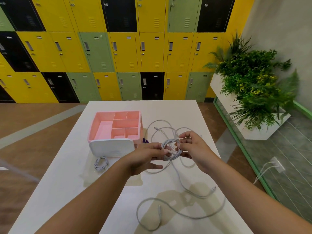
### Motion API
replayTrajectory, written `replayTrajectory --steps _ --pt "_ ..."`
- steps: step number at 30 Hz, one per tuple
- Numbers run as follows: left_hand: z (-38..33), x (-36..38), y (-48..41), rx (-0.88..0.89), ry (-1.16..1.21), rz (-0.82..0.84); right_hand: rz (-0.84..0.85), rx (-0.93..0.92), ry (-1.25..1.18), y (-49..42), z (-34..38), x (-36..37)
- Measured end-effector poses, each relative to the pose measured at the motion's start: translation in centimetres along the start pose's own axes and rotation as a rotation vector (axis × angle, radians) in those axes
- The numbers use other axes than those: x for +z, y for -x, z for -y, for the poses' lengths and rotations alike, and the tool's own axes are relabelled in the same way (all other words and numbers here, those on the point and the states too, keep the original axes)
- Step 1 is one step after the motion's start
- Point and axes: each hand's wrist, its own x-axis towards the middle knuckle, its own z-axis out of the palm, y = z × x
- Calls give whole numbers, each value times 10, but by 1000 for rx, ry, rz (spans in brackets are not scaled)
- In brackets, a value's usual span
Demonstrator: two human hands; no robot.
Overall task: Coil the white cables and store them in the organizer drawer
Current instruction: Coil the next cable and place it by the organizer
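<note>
The job is partway through. One finished bundle (101,163) lies just in front of the organizer's (116,125) white panel (112,147), on what looks like a clear tray; I cannot tell for sure whether that is the drawer itself or only the table (50,191) beside it. A second cable is being wound: its coil (171,149) hangs above the table to the right of the organizer, held between both hands. The left hand (148,156) pinches the coil's left side with its fingertips, its thumb hanging free below. The right hand (190,147) pinches the right side, fingers curled round a strand. The coil looks only part made, since several strands run out of it, some looping away toward the far side (159,120). More loose cable (194,217) sprawls in wide curves across the near part of the table. How many separate cables those strands make up is hard to tell. What is left, by my reading: finish this coil, wind up the rest, and put every bundle in the drawer.
</note>
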Motion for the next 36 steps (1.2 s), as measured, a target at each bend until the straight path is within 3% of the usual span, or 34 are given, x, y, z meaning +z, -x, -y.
replayTrajectory --steps 10,19,25,31,36 --pt "-1 4 5 15 57 41 23 -15 39 3 -6 2" --pt "0 14 -1 112 -144 -49 73 -56 87 8 -3 3" --pt "7 14 -8 183 -193 -198 177 25 67 13 -1 2" --pt "9 16 -10 215 -259 -250 91 -10 195 13 -7 7" --pt "9 11 -12 202 -241 -273 163 49 44 12 -5 7"
